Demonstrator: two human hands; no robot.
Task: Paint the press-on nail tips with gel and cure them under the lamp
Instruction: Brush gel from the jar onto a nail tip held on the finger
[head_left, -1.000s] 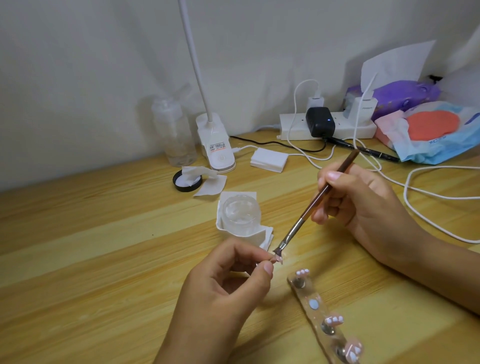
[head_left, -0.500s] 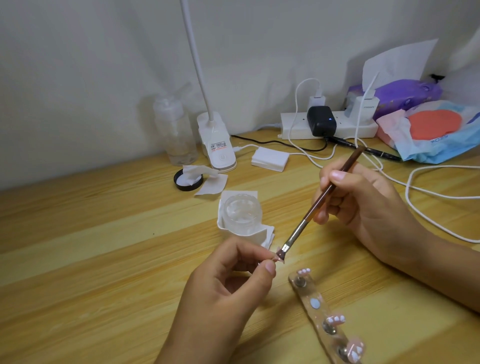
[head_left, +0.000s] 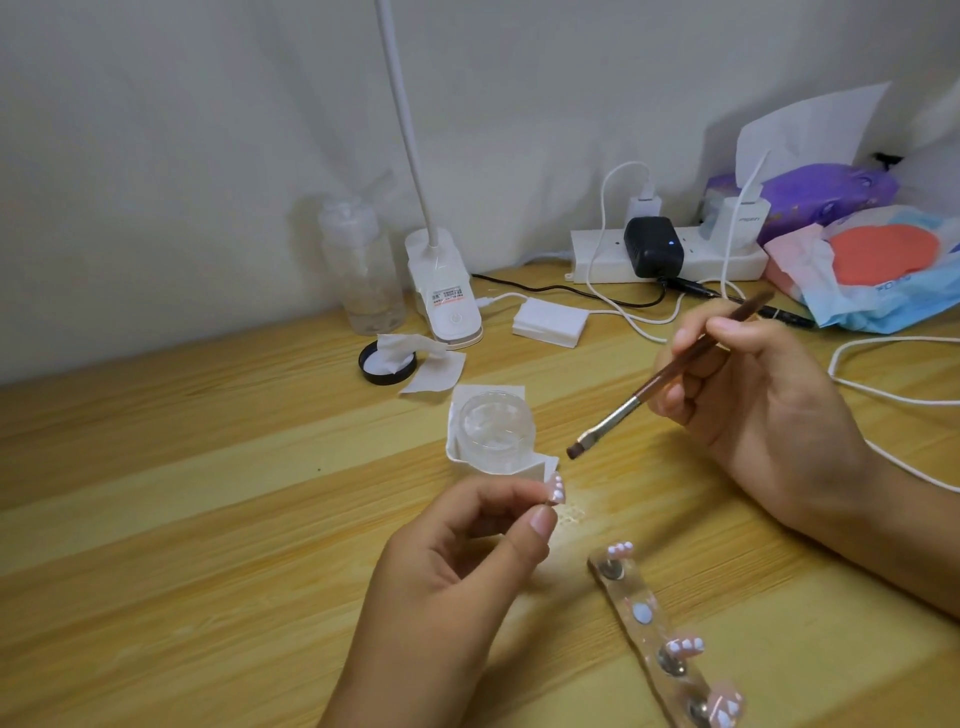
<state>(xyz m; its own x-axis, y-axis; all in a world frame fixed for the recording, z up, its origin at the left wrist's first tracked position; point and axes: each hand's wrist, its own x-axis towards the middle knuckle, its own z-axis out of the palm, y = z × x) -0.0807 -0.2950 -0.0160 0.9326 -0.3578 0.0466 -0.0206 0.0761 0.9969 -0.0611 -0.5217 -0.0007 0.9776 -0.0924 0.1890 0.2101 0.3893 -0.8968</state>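
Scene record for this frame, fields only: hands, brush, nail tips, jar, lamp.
left hand: pinches one nail tip at its fingertips
right hand: holds brush, bristles in the air, apart from the nail tip
jar: clear, on a white wipe, beyond the left hand
strip: on the table, right of the left hand, three mounted tips showing
lamp: white base at the back, head out of view

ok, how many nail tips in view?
4. Pinched nail tip in the left hand; three on the holder strip: top tip, lower-middle tip, bottom tip at the frame edge. Strip runs out of frame; more may be hidden.
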